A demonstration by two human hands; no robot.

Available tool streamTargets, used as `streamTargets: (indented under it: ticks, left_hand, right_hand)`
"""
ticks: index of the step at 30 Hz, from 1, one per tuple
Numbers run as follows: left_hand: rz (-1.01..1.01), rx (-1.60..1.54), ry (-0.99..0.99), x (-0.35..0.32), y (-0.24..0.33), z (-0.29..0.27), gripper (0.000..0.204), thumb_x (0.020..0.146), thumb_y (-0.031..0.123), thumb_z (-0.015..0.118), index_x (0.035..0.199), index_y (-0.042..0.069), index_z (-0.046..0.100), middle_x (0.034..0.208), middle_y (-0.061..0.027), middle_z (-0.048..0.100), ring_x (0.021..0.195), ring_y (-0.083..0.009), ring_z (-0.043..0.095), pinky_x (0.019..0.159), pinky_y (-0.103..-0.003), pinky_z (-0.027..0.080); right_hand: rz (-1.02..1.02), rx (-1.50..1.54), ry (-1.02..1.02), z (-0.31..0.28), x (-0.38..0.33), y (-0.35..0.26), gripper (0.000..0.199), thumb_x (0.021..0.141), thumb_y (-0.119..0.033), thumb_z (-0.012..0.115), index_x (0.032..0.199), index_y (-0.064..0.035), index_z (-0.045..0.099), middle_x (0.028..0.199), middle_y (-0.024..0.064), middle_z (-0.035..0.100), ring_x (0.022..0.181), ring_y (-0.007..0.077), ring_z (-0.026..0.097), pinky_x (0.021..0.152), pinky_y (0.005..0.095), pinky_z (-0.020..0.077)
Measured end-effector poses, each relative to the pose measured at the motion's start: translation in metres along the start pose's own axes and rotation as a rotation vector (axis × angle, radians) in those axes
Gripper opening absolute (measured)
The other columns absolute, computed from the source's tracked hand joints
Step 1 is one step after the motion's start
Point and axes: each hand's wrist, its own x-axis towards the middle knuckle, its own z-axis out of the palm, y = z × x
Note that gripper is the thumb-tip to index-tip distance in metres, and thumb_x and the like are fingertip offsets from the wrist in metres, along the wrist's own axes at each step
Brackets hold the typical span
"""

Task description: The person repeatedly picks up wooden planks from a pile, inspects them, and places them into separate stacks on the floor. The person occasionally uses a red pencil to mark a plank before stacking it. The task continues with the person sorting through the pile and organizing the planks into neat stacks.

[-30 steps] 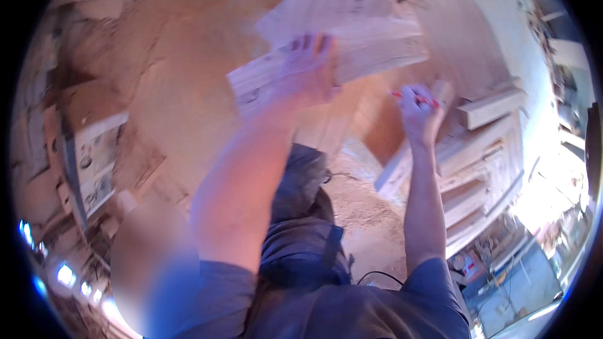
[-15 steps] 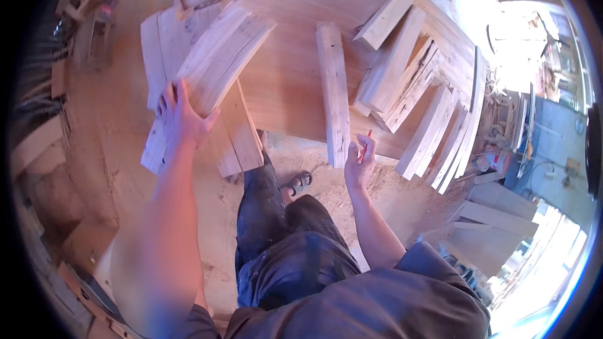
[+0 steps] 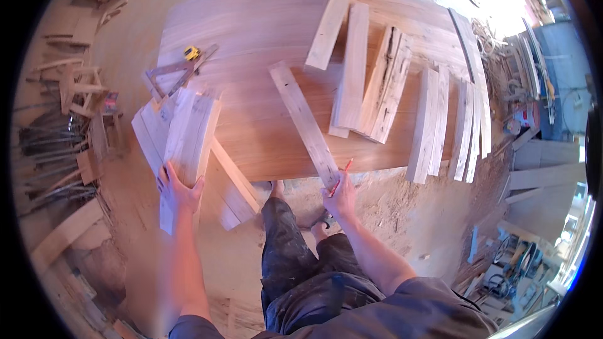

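My left hand (image 3: 180,189) rests on the near end of the top wooden pieces (image 3: 190,127) of a stack at the table's left. Its fingers are spread on the upper face, with the thumb at the right edge. My right hand (image 3: 340,199) is closed round a red pencil (image 3: 342,176) that slants up past the fingers. That same hand touches the near end of a single wooden bar (image 3: 304,124). The bar lies slanted on the large wooden tabletop (image 3: 251,37), its far end to the left. Whether the fingers also grip the bar is hidden.
A yellow tape measure (image 3: 191,53) and a wooden set square (image 3: 164,81) lie beyond the stack. Several bars, including a cracked one (image 3: 392,88), lie across the tabletop's right side. Wooden frames (image 3: 78,91) stand at left; tools and offcuts (image 3: 512,263) lie at lower right.
My view has turned. My right hand, earlier beside the bar's near end, now touches it, and the bar slants more. The top pieces under my left hand lie more nearly straight away from me.
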Motion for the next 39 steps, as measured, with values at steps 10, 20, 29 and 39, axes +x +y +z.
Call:
streamTargets:
  ticks: [10, 20, 29, 39]
  left_hand:
    - [-0.25, -0.247, 0.12, 0.013, -0.006, 0.028, 0.11, 0.076, 0.045, 0.087, 0.161, 0.003, 0.031, 0.152, -0.0293, 0.038, 0.141, -0.0446, 0.037, 0.116, -0.056, 0.035]
    - [-0.538, 0.243, 0.028, 0.044, 0.026, 0.028, 0.102, 0.084, 0.05, 0.077, 0.163, 0.009, 0.027, 0.154, -0.0345, 0.033, 0.146, -0.0475, 0.031, 0.115, -0.06, 0.034]
    - [0.354, -0.37, -0.143, -0.192, 0.3, 0.121, 0.088, 0.082, 0.021, 0.078, 0.155, -0.004, 0.036, 0.161, -0.0288, 0.032, 0.151, -0.0456, 0.024, 0.124, -0.056, 0.023]
    - [0.498, -0.566, -0.82, -0.319, 0.44, 0.135, 0.079, 0.085, 0.017, 0.077, 0.152, -0.006, 0.043, 0.14, -0.026, 0.06, 0.128, -0.0383, 0.059, 0.112, -0.045, 0.045]
  right_hand:
    - [-0.094, 0.004, 0.048, -0.008, 0.003, 0.01, 0.063, 0.07, -0.011, 0.085, 0.124, -0.0055, 0.051, 0.098, 0.0144, 0.063, 0.097, 0.0382, 0.063, 0.086, 0.0465, 0.0495]
    - [0.207, 0.313, 0.181, -0.072, -0.071, 0.06, 0.046, 0.077, -0.011, 0.079, 0.118, -0.0086, 0.057, 0.097, 0.0174, 0.065, 0.094, 0.0373, 0.066, 0.085, 0.0453, 0.053]
    - [0.645, 0.735, 0.607, -0.129, -0.136, 0.221, 0.036, 0.081, -0.013, 0.078, 0.109, -0.0044, 0.055, 0.098, 0.0076, 0.063, 0.092, 0.018, 0.063, 0.083, 0.0356, 0.0531]
    - [0.897, 1.248, 0.84, -0.24, -0.087, 0.332, 0.029, 0.09, -0.015, 0.076, 0.108, -0.0094, 0.054, 0.1, 0.0095, 0.069, 0.085, 0.0218, 0.07, 0.071, 0.0346, 0.0564]
